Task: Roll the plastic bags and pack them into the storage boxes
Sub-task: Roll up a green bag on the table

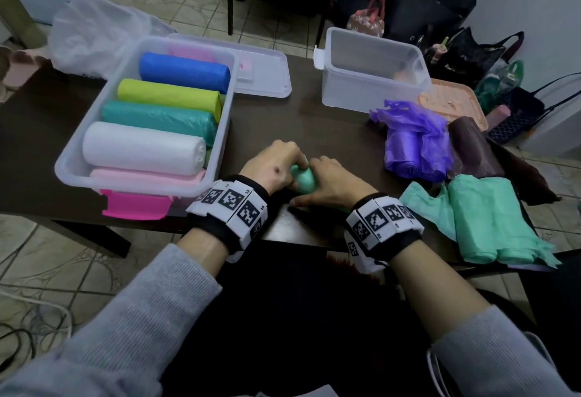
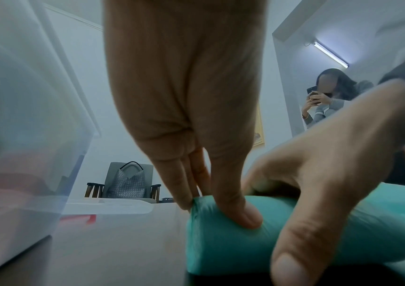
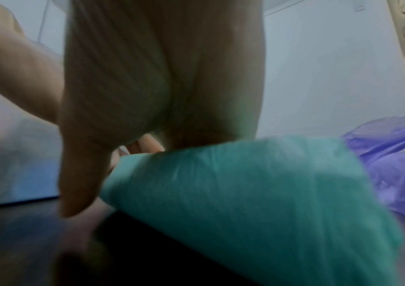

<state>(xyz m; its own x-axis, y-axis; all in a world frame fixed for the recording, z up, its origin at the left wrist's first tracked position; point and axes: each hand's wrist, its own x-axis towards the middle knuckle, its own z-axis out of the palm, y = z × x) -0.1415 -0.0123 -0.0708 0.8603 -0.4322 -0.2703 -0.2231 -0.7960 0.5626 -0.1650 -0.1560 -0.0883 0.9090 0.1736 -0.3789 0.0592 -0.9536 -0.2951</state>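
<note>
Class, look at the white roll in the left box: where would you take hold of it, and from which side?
Probably the middle of the white roll, from above, fingers and thumb spanning its width. It lies flat on top with its curved upper side bare, while the teal roll and the box wall crowd its sides and ends.

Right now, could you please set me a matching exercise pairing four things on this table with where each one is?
Things:
1. white roll
2. mint roll
3. purple bags
4. empty box

Places:
A. under both hands, at the table's near edge
B. at the table's far side, right of the flat lid
C. in the filled box, between the teal and pink rolls
D. loose on the table, in front of the empty box

Pairs: 1-C, 2-A, 3-D, 4-B
</note>
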